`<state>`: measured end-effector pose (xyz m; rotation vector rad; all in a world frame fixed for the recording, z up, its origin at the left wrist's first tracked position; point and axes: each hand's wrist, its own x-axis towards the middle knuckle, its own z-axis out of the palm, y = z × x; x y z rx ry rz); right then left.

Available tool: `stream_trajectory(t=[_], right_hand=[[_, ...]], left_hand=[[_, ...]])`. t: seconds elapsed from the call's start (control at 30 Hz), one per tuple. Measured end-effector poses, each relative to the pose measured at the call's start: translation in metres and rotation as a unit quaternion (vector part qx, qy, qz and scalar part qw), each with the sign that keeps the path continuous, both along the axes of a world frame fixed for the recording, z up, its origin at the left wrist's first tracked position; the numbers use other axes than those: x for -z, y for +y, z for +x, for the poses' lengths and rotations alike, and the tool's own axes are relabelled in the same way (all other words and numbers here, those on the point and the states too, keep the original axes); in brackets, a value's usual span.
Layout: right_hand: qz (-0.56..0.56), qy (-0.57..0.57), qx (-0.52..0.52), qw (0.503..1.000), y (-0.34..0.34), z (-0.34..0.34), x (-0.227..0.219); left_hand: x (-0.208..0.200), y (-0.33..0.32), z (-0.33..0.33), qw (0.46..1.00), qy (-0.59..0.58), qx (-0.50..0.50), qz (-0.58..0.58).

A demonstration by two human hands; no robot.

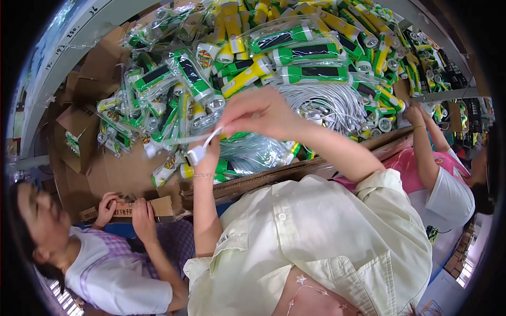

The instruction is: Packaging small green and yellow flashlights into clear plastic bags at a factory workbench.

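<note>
My right hand reaches across above the pile, its fingers pinched on a short white cable. A white plug-like end of the cable hangs in front of my left hand. My left hand is raised just below the right one, and its fingers are mostly hidden behind the right hand and the cable. A pale blurred streak runs left from the two hands; I cannot make out what it is. Behind them lie a bundle of white cables and a bundle in clear plastic.
Green, yellow and white flashlights, several in clear bags, heap over the table. Flattened cardboard lies at left. One co-worker sits at left, hands on a cardboard edge; another works at right. A metal frame stands at left.
</note>
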<state>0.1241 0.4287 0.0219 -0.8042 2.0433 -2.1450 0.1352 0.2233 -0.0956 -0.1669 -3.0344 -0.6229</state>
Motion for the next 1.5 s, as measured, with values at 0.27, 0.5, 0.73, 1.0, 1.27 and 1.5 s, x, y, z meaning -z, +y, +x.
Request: stream_trajectory(t=[0.27,0.5,0.73,1.0,1.27,1.5], right_hand=[[0.576,0.265,0.044,0.772,0.022,-0.012,0.114],[0.720,0.181,-0.018,0.669,0.001,-0.015,0.086],[0.410,0.222,0.129,0.875,-0.025,-0.020,0.080],[0.367,0.269,0.099,0.885,-0.056,-0.021,0.101],[0.400,0.286,0.040,0.870,-0.025,-0.036,0.087],[0.425,0.228,0.110,0.869,0.028,-0.040,0.072]], left_hand=[[-0.008,0.002,0.012,0.985,-0.035,-0.029,0.168],[-0.018,0.007,0.011,0.941,-0.133,-0.046,0.309],[-0.005,-0.009,0.015,0.809,-0.210,-0.111,0.537],[0.001,-0.021,0.011,0.914,-0.112,-0.081,0.382],[-0.029,-0.030,0.001,0.946,-0.033,-0.028,0.320],[-0.069,-0.099,-0.035,0.863,0.114,-0.143,0.470]])
